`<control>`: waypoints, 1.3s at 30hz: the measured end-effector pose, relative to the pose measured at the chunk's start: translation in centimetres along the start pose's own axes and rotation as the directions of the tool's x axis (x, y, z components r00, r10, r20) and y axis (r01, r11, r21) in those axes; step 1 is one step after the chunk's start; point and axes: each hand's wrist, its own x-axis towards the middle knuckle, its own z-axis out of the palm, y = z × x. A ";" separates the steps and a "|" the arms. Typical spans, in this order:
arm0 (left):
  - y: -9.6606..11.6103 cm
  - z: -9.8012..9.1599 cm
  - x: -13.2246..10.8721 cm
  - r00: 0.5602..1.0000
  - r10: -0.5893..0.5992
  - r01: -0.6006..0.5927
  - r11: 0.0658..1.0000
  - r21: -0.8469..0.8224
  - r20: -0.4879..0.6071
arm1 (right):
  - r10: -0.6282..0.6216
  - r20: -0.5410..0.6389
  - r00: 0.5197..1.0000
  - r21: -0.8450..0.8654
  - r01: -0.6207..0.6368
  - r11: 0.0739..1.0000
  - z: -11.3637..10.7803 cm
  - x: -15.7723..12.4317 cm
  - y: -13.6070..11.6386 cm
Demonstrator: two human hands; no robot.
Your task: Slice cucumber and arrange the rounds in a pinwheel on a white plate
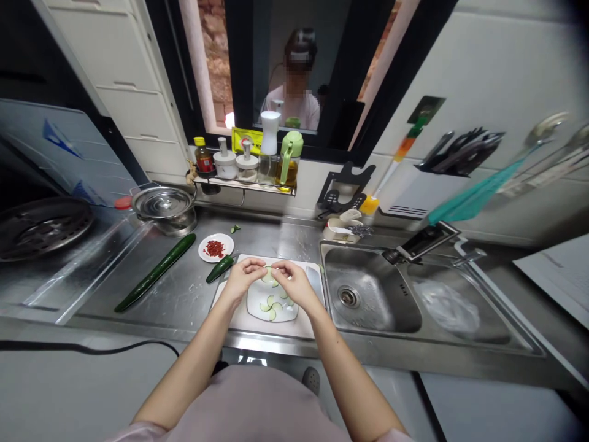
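Observation:
My left hand (243, 277) and my right hand (293, 281) meet above a white plate (257, 307) that rests on a white cutting board (239, 319). Both hands pinch a pale green cucumber slice (268, 274) between their fingertips. Several half-moon cucumber slices (271, 304) lie on the plate. A short dark green cucumber piece (219, 268) lies at the board's left corner. A knife blade (313, 277) lies on the board by my right hand.
A long whole cucumber (156, 271) lies on the steel counter to the left, near a small plate of chopped red chili (216, 248) and a steel pot (164, 207). A sink (372, 294) sits to the right. A shelf of condiment bottles (248, 166) stands behind.

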 end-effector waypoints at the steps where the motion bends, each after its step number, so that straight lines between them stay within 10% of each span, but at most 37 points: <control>1: 0.2 0.1 -0.2 1.000 0.011 -0.012 1.000 0.008 0.009 | -0.012 0.012 1.000 0.012 0.012 1.000 0.2 0.1 -0.3; 12: 0.1 0.0 -0.9 0.992 0.103 -0.119 0.953 0.279 0.071 | 0.200 0.098 0.975 0.181 -0.215 0.960 0.5 -0.1 -0.3; 30: 0.6 0.1 -2.3 0.923 0.345 -0.347 0.553 0.758 0.170 | 0.396 0.132 0.909 0.279 -0.417 0.865 0.9 -0.1 0.0; 39: -0.3 -0.1 -2.2 0.924 0.346 -0.350 0.593 0.726 0.162 | 0.440 0.175 0.881 0.322 -0.473 0.820 1.0 0.0 0.3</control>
